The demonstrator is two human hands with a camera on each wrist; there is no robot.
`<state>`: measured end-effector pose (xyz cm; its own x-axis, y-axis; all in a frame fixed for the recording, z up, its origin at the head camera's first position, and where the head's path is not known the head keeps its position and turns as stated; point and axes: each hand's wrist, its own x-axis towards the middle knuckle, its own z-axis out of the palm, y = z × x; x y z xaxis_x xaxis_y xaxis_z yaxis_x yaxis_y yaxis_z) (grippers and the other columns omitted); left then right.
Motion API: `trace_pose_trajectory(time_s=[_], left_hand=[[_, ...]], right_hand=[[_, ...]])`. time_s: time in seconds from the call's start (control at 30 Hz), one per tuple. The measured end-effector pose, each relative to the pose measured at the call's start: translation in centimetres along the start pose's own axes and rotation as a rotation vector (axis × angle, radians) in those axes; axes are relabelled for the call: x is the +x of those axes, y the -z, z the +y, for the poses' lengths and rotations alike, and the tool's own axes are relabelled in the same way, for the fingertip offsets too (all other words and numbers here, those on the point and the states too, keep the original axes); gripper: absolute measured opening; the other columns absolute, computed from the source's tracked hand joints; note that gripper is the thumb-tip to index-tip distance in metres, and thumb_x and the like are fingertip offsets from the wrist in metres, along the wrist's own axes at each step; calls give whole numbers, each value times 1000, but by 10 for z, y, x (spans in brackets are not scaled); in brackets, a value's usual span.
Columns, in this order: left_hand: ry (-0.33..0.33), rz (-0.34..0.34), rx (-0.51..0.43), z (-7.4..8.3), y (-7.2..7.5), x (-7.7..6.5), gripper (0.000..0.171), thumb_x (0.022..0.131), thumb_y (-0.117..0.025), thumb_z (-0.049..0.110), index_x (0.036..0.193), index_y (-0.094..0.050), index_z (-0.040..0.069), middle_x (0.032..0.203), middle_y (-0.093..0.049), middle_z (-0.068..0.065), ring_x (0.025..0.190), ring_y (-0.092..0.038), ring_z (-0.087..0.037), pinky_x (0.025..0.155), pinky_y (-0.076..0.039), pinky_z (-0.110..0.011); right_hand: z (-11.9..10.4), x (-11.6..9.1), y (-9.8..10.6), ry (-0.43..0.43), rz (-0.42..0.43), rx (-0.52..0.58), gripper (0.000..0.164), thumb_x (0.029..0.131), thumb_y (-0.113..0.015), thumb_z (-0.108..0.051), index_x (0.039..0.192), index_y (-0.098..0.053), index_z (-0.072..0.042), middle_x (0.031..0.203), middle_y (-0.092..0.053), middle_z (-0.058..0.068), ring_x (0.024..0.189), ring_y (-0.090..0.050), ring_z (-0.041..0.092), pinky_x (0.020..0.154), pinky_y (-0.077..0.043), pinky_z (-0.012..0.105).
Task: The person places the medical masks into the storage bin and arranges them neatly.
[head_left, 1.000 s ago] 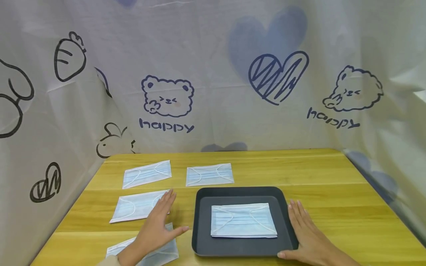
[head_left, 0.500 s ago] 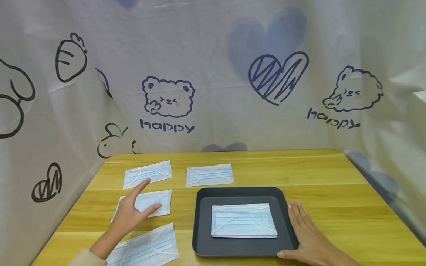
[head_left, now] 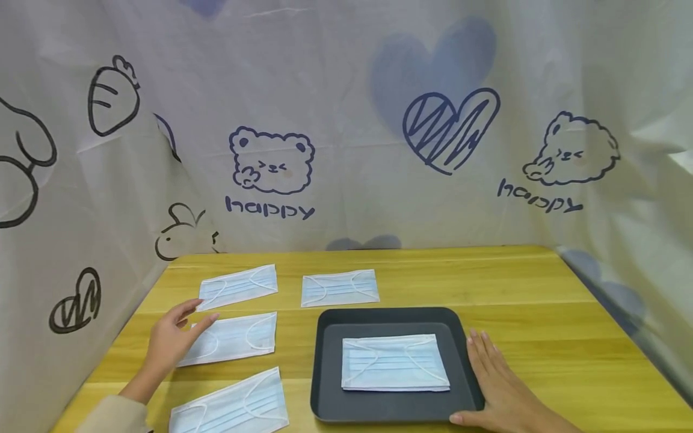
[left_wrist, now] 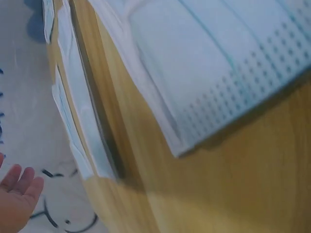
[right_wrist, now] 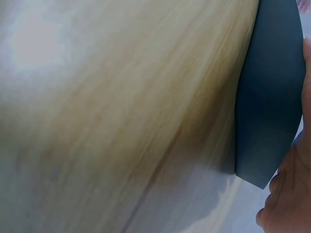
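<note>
My left hand [head_left: 170, 337] hovers over the left end of a pale blue face mask [head_left: 243, 337], thumb and fingers apart and holding nothing. In the left wrist view its spread fingers [left_wrist: 22, 187] show at the lower left. My right hand [head_left: 503, 388] rests along the right side of a dark grey tray [head_left: 325, 379], fingers straight and thumb at the front corner. The right wrist view shows that hand against the tray's outer wall [right_wrist: 269, 92]. Flat in the tray lies a face mask [head_left: 395, 361], with layered edges at its front.
More face masks lie flat on the wooden table [head_left: 541, 300]: a back-left mask [head_left: 238, 285], a mask behind the tray [head_left: 340, 287] and a front-left mask [head_left: 233, 406]. A white printed cloth [head_left: 357, 150] hangs behind and at the sides.
My left hand has moved left from beside the tray, across the masks, to the left end of the middle-left one. The right hand stays at the tray's side.
</note>
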<state>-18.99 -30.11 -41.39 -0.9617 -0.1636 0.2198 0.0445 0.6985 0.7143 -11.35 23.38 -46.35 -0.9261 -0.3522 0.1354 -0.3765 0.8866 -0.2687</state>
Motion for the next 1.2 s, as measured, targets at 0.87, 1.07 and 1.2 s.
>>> trace_pose_trajectory(time_s=[0.87,1.07,1.2], left_hand=[[342,-181,76,-62,8,14,78,79,-70,42,124,-46,-17,126,-48,-33,108,-50,-42,88,-46,-45],[350,-156,98,-67,4,15,66,78,-73,34,116,-53,-16,115,-52,-34,99,-50,-38,82,-45,-41],[326,-131,124,-67,1,15,54,79,-72,24,112,-56,-16,108,-55,-32,95,-50,-36,77,-44,-35]], right_hand=[[0,0,2,-44,-46,51,123,67,-63,-70,149,-3,-2,152,-12,26,128,33,-7,94,24,3],[0,0,3,-43,-55,59,122,67,-63,-69,149,-3,-1,152,-12,26,128,33,-6,93,24,3],[0,0,3,-41,-55,62,122,67,-64,-69,149,-3,-2,153,-11,25,128,33,-6,93,24,3]])
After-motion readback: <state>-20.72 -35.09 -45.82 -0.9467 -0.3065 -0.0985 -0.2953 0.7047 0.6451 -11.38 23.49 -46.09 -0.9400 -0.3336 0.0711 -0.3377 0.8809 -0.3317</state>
